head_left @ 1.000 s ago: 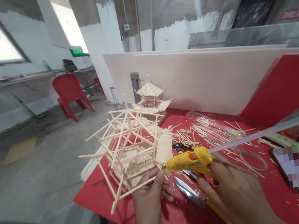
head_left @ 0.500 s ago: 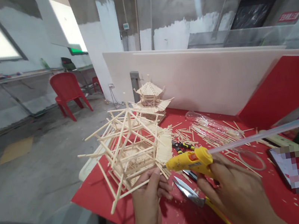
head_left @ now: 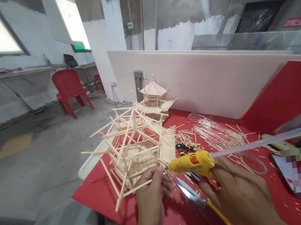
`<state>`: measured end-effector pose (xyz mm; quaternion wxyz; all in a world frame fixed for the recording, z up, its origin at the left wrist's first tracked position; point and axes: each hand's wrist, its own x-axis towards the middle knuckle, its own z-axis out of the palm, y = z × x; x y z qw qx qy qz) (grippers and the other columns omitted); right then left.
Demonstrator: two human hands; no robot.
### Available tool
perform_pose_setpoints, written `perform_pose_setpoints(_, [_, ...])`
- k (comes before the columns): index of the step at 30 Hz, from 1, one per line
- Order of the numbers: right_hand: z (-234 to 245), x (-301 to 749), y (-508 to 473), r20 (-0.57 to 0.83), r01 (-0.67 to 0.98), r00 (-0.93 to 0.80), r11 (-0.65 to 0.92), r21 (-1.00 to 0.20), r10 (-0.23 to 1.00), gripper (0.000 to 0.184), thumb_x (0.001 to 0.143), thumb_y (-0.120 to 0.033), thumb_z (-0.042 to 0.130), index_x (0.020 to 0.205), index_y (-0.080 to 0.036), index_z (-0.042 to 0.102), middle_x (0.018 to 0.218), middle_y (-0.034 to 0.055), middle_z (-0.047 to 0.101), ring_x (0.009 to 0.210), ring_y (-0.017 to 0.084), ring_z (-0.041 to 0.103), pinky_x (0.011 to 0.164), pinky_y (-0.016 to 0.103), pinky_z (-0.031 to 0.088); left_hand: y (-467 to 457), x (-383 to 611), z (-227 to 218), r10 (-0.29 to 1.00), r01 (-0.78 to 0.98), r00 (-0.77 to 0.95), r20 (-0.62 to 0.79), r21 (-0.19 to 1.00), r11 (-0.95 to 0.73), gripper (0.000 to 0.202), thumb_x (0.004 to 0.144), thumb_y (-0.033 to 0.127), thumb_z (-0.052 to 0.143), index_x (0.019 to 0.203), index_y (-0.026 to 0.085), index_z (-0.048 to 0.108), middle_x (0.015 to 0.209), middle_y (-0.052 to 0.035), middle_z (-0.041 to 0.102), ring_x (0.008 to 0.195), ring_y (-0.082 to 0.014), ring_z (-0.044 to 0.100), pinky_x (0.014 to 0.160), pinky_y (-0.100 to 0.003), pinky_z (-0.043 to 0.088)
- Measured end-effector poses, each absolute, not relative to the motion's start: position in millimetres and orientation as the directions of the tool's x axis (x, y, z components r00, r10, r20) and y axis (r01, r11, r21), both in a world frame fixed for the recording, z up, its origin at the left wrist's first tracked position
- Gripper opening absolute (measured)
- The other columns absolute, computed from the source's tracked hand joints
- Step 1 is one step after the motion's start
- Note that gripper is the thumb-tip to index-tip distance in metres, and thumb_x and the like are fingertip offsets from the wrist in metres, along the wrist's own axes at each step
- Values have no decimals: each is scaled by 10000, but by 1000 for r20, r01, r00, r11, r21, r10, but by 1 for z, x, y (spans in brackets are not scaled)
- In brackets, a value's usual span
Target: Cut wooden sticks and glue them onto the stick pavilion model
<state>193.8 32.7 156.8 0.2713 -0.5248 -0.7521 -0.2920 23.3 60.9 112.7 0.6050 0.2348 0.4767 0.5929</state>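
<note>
L hand (head_left: 150,200) pinches lower edge of stick model (head_left: 133,145), tilted, held above red table (head_left: 101,196) near its corner. R hand (head_left: 237,193) wrapped tight round yellow glue gun (head_left: 191,162), nozzle touching model's base. Scissors (head_left: 190,193) lie betw. hands; loose sticks (head_left: 211,133) scattered behind.

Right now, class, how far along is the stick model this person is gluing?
Done: a finished pavilion stands behind; the model's frame is up. In hand: the left hand steadies the frame while the right hand aims the glue gun at it. Left: loose sticks remain on the red table.
</note>
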Motion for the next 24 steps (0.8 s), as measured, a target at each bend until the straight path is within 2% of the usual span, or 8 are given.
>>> perform_pose_setpoints(3, [157,194,33,729,944,-313,285,168,609,177,925,-249,492,828,-181,623,600,-16,584,523,151,557,569,291,342,62,24,112,937,-503,-156,-314,841,198,341,627,439,804,582,143,640,496,-9,626,373,-131,562,303,-195,415])
perform_pose_setpoints(8, [157,196,33,735,944,-314,278,177,601,264,919,-256,494,659,-221,518,547,-22,531,510,142,528,558,292,329,64,25,109,936,-507,-154,-317,838,200,356,619,452,812,584,141,642,481,-3,614,363,-125,551,300,-186,397])
perform_pose_setpoints(15, [155,196,32,724,947,-309,271,173,616,285,913,-257,495,629,-228,489,556,-17,532,525,145,522,570,286,340,63,25,106,941,-504,-155,-300,843,187,347,649,448,789,580,142,641,495,-5,622,373,-123,548,306,-188,399])
perform_pose_setpoints(20, [157,193,33,727,949,-301,273,161,617,266,908,-243,496,645,-218,534,558,-15,534,520,145,510,564,289,331,63,25,107,940,-498,-154,-305,846,192,343,662,444,777,571,147,630,477,-2,609,363,-119,539,307,-182,384])
perform_pose_setpoints(24, [161,191,33,747,942,-311,296,159,587,199,910,-215,495,790,-188,652,568,-18,559,509,141,484,557,297,311,64,24,106,941,-499,-148,-306,844,196,358,666,460,772,565,150,625,474,-4,607,358,-123,542,315,-190,388])
